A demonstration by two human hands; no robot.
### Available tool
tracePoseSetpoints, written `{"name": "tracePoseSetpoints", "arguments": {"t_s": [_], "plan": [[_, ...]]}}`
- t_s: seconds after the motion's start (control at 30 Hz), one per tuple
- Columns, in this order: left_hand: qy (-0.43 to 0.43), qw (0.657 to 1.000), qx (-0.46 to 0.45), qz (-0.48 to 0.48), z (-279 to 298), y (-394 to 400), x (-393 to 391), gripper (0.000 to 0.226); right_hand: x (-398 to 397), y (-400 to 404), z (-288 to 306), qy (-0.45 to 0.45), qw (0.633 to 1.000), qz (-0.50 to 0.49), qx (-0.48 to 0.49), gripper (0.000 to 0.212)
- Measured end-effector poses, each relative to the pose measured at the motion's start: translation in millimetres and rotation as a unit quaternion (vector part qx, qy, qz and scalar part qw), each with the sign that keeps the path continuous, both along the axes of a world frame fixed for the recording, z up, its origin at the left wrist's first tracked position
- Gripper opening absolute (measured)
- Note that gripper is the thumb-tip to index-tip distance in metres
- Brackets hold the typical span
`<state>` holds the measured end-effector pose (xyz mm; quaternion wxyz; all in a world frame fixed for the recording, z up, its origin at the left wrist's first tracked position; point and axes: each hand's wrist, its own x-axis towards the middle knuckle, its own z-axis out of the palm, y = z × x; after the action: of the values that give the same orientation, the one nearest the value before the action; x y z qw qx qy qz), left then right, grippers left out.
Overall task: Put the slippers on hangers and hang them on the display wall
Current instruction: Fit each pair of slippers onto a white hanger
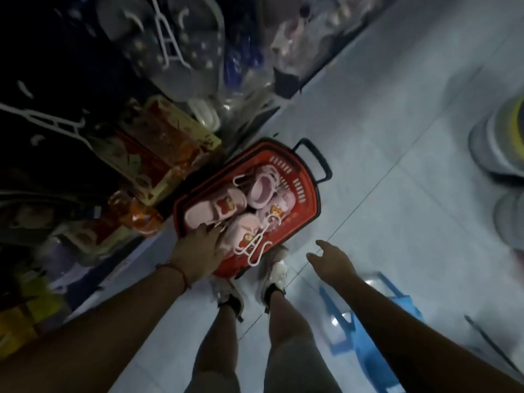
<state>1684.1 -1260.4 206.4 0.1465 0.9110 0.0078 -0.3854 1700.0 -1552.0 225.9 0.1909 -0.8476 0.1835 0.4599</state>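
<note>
The pink slippers point(215, 209) lie piled in a red shopping basket point(307, 194) that stands on the pale tiled floor point(397, 137). They are small, soft-looking and pale pink. One lies sole-down near the basket's left wall and carries a red-and-cream motif on its strap. Another point(259, 191) lies on its side, showing its oval opening. A third point(245, 232), at the near end, bears a red-and-orange cartoon patch. A fourth, partly buried, shows an orange cartoon figure point(276, 211).

White plastic hangers point(255, 248) lie among the slippers: one across the near rim of the basket, another hook point(241, 180) protruding near the middle. The basket has slotted walls and a black handle point(314, 158) folded out at its far end.

The left hand point(200, 246) reaches into the near-left corner of the basket. Its fingers lie on the nearest slipper and a hanger; whether they grasp anything cannot be told. A red cord point(181, 275) circles the wrist. The right hand point(330, 256) hovers above the floor just right of the basket, fingers relaxed and spread, holding nothing.

The person's two feet in pale shoes point(276, 275) stand at the basket's near end. A blue plastic stool point(368, 330) stands to the right. To the left, dark shelves carry red-and-yellow boxes point(158, 154), with grey slippers on white hangers point(170, 46) above.
</note>
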Motion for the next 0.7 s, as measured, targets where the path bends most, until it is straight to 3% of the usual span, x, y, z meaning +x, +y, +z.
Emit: {"name": "tracePoseSetpoints", "arguments": {"t_s": [0.17, 0.3, 0.37, 0.5, 0.57, 0.63, 0.7], "plan": [[0.045, 0.997, -0.017, 0.054, -84, 4, -6, 0.061, -20, 41, -69, 0.035, 0.999, 0.007, 0.039, 0.038], [0.058, 0.983, -0.036, 0.172, -167, 12, -11, 0.094, -22, 78, -118, 0.018, 0.988, -0.107, 0.108, 0.015], [0.076, 0.964, -0.047, 0.250, -177, 6, 0, 0.088, -20, 89, -142, 0.009, 0.982, -0.140, 0.125, 0.007], [0.055, 0.931, -0.033, 0.359, -201, -10, 12, 0.093, -8, 96, -183, -0.018, 0.975, -0.190, 0.113, 0.018], [0.052, 0.920, -0.065, 0.383, -217, -17, 7, 0.101, -6, 96, -202, -0.023, 0.980, -0.173, 0.098, 0.032], [0.072, 0.897, -0.116, 0.419, -232, -23, -1, 0.120, -5, 97, -219, -0.008, 0.979, -0.172, 0.107, 0.034], [0.088, 0.876, -0.144, 0.451, -252, -23, -10, 0.123, -2, 100, -229, 0.008, 0.978, -0.172, 0.114, 0.030]]}}
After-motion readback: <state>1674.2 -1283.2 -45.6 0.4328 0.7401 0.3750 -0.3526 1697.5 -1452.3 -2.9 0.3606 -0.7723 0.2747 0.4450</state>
